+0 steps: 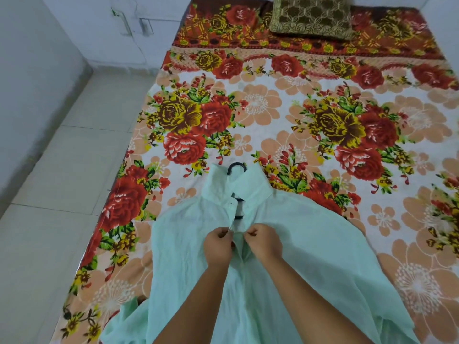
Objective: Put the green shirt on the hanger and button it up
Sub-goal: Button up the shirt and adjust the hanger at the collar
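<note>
The pale green shirt point(298, 244) lies flat on the flowered bed, collar pointing away from me. A black hanger point(237, 167) is inside it; its hook sticks out above the collar and part of its bar shows in the open neck. My left hand point(218, 244) pinches the left front edge just below the collar. My right hand point(263, 242) pinches the right front edge opposite it. The two edges meet between my fingers. Whether a button is through its hole is hidden by my fingers.
The bed sheet point(273, 115) has large red and yellow flowers. A brown and gold cushion point(311, 17) lies at the far end. A tiled floor point(62, 194) and a white wall run along the bed's left side.
</note>
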